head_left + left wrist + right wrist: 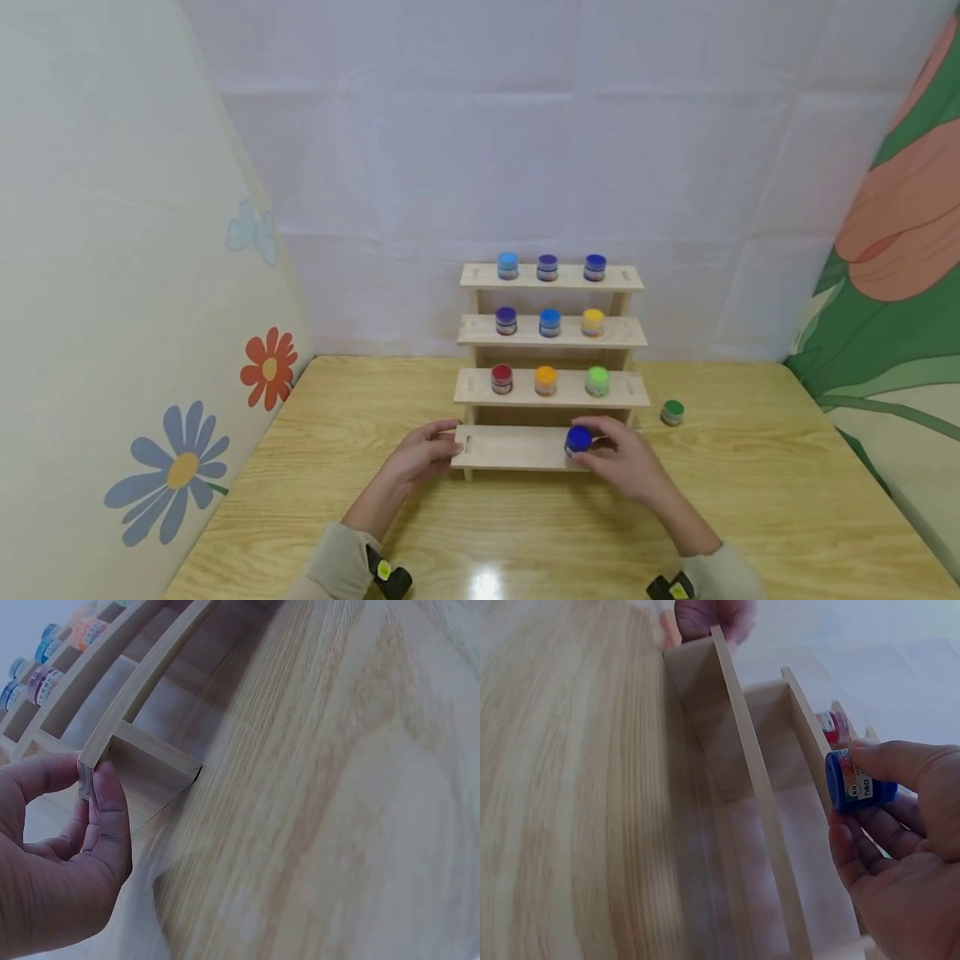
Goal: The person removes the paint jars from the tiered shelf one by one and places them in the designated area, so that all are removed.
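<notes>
The right hand (626,458) holds a small dark blue jar (577,441), with the thumb on one side and the fingers on the other. The left hand (422,454) pinches the left end of the lowest shelf (513,448) between its thumb and fingers. The jar is over the right part of that shelf, low and right of the middle of the frame, with its lid facing up toward the head camera. I can't quite tell if its bottom touches the wood, because the fingers hide part of it. The jar is short and round, but the shelf is long and runs from left to right, from one hand to the other. The jar is at the right hand and well apart from the left hand. Behind the lowest shelf, the wooden stand (528,340) goes up like stairs. Its next step has a red jar (501,380), an orange jar (545,382) and a light green jar (597,382), and the two steps above hold three jars each. A green jar (672,412) sits on the tabletop (750,483), just right of the stand, nearer to the right hand. A white cloth (480,150) hangs at the back.
</notes>
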`<state>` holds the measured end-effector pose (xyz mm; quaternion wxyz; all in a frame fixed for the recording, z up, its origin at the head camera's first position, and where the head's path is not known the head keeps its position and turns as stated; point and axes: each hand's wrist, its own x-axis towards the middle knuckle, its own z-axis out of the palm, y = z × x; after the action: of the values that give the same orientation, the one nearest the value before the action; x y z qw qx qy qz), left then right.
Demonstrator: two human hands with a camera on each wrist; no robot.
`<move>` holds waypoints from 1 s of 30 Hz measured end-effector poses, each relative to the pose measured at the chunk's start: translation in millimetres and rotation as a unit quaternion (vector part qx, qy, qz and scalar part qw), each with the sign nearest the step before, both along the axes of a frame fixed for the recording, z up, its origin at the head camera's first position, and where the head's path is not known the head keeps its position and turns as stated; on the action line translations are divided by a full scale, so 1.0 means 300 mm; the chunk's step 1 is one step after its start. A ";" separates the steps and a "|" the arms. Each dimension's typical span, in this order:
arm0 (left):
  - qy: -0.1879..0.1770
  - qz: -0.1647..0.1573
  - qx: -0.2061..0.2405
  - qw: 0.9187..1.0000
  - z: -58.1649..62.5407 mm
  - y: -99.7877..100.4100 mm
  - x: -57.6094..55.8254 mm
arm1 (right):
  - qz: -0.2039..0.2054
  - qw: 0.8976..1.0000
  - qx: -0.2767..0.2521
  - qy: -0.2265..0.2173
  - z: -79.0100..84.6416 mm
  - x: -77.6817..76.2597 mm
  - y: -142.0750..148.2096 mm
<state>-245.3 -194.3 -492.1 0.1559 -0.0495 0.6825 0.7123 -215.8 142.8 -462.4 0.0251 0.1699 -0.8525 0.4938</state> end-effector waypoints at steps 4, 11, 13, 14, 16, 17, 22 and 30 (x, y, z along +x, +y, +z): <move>-0.002 0.005 0.000 1.000 0.001 0.004 0.004 | -0.018 1.000 0.005 -0.009 0.012 0.009 0.070; -0.003 0.002 -0.005 1.000 0.003 -0.001 0.004 | -0.031 0.999 0.015 0.025 0.019 0.022 0.186; -0.003 0.001 -0.006 1.000 0.003 -0.003 0.004 | -0.036 0.999 0.017 0.026 0.017 0.024 0.215; -0.003 0.000 -0.006 1.000 0.002 -0.004 0.004 | -0.041 0.999 0.022 0.027 0.015 0.024 0.229; -0.002 -0.001 -0.005 1.000 0.000 -0.005 0.003 | -0.049 0.998 0.029 0.025 0.010 0.022 0.257; -0.002 -0.002 -0.004 1.000 -0.001 -0.005 0.003 | -0.052 0.998 0.030 0.025 0.006 0.021 0.270; -0.002 -0.001 -0.006 1.000 0.000 -0.003 0.003 | -0.072 0.996 0.052 0.017 -0.018 0.010 0.332; -0.002 0.002 -0.002 1.000 0.002 0.002 0.005 | -0.091 0.994 0.067 0.002 -0.065 -0.019 0.427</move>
<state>-243.7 -193.7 -491.6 0.1556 -0.0530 0.6838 0.7109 -221.4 271.0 -482.0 0.0601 0.0933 -0.8955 0.4311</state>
